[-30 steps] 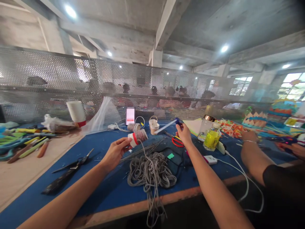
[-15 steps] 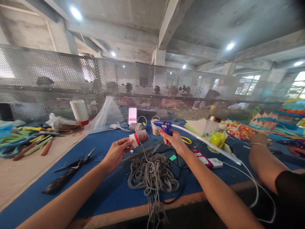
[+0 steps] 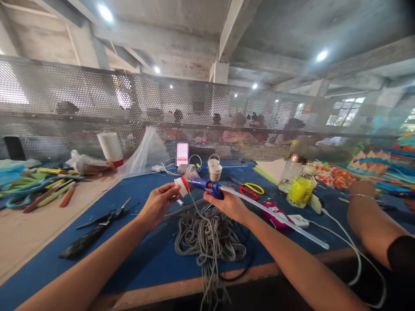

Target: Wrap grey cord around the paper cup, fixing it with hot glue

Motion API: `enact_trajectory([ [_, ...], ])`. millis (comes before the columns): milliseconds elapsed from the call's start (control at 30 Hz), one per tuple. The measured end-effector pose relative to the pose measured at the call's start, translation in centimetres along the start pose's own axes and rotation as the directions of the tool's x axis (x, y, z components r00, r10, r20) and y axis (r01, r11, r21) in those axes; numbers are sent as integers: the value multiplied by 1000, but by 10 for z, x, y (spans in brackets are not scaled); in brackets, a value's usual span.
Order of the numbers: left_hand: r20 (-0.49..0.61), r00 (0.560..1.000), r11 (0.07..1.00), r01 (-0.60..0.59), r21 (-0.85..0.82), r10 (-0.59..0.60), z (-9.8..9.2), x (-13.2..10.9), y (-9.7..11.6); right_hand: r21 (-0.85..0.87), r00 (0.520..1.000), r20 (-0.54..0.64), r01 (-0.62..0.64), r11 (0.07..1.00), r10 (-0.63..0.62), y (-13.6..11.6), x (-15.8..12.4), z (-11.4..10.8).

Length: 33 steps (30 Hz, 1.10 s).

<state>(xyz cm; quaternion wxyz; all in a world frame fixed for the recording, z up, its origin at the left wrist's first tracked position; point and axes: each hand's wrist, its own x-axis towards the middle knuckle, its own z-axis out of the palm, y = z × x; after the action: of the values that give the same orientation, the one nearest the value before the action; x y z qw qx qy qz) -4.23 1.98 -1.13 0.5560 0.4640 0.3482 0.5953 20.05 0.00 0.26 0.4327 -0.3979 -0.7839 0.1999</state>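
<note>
My left hand (image 3: 158,202) pinches a small white paper cup (image 3: 182,185) with a red band, tipped on its side. Grey cord is wound round part of the cup, and a strand runs down from it to a loose heap of grey cord (image 3: 210,242). In my right hand (image 3: 228,203) is a blue hot glue gun (image 3: 205,185), fingers closed round its handle. Its nozzle points left at the cord-wound part of the cup; whether they touch I cannot tell. A long clear glue stick (image 3: 275,216) sticks out of its back end.
Black scissors (image 3: 103,222) lie at left, beside tools on cardboard. Behind the cup stand a phone (image 3: 182,154) and a small basket-like cup (image 3: 214,169). Red-and-yellow scissors (image 3: 249,190), a yellow liquid bottle (image 3: 300,190) and a co-worker's arm (image 3: 366,220) are at right.
My right hand has brought the glue gun left and down, up to the cup. The cup stays in my left hand, and the view has shifted slightly.
</note>
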Motion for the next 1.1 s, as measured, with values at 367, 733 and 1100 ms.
enact_trajectory([
  [367, -6, 1000, 1000, 6, -23, -6, 2, -2, 3, -138, 992, 18, 129, 982, -127, -4, -2, -4],
  [733, 36, 998, 998, -47, 45, 45, 0, -1, 0, -191, 989, -4, 143, 971, -146, -1, -1, -2],
  [1100, 13, 999, 997, -45, 61, 44, 5, -4, 3, -149, 986, 20, 165, 975, -164, -2, -2, -2],
])
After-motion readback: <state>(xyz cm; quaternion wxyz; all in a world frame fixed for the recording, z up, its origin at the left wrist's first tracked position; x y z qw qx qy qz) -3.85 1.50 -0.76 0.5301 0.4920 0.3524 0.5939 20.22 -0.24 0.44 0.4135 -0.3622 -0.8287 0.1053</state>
